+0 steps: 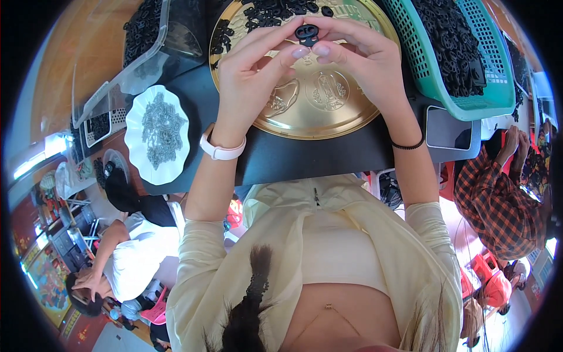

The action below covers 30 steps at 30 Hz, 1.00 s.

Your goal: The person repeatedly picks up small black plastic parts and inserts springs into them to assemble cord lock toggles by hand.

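Between the fingertips of both hands is a small black plastic part (307,34) with a rounded, openwork head. My left hand (256,61) pinches it from the left, thumb below and forefinger above. From the right, my right hand (365,57) grips the same part with thumb and forefinger. Both hands are over a round golden tray (311,126) with embossed patterns. Loose black plastic parts (267,13) are spread along the tray's far side. Some fingers of each hand are hidden behind the others.
To the left stands a white scalloped dish (179,126) heaped with small silvery pieces (159,132), beside a clear plastic bin (126,76) of black parts. A teal basket (492,111) full of black parts is at right, near a phone (448,128). Other people sit on both sides.
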{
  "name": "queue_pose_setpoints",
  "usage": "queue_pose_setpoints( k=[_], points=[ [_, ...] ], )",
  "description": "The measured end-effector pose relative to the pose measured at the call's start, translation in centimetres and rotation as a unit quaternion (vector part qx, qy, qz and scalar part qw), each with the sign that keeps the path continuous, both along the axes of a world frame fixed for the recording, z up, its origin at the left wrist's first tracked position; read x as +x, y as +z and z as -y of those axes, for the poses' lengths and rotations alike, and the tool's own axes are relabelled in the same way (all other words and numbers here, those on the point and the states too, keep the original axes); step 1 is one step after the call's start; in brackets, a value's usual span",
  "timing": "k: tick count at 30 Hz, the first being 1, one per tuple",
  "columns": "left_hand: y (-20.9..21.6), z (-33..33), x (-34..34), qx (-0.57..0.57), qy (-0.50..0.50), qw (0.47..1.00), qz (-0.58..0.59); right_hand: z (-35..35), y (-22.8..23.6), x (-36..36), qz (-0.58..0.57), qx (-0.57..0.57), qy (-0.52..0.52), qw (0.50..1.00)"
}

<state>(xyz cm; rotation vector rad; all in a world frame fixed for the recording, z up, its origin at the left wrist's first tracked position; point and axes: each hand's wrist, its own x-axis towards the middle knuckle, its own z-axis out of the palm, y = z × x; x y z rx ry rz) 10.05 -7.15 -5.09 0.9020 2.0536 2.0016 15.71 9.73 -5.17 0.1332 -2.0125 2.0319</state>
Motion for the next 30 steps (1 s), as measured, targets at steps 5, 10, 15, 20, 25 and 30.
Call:
queue_pose_setpoints(
  k=[5, 10, 15, 20, 25, 30],
  points=[
    [0.11, 0.20, -0.36, -0.003, -0.016, 1.000, 0.006, 0.00, -0.02, 0.04, -0.017, 0.021, -0.010, 1.000],
    [0.15, 0.03, -0.24, 0.004, -0.014, 1.000, -0.016, -0.06, -0.01, 0.10, -0.020, 0.016, -0.008, 1.000],
    [0.09, -0.07, -0.22, 0.005, -0.010, 0.999, -0.031, -0.11, 0.16, 0.19, -0.006, 0.009, 0.000, 1.000],
    [0.07, -0.16, -0.20, 0.012, -0.003, 0.999, -0.039, -0.14, 0.37, 0.24, -0.003, -0.001, 0.011, 1.000],
    [-0.15, 0.04, -0.32, 0.004, 0.009, 0.998, -0.069, -0.10, 0.17, 0.16, 0.005, 0.006, 0.009, 1.000],
    [0.01, -0.09, -0.21, 0.000, 0.020, 0.995, -0.094, -0.07, 0.18, 0.15, 0.024, -0.022, 0.014, 0.999]
  ],
)
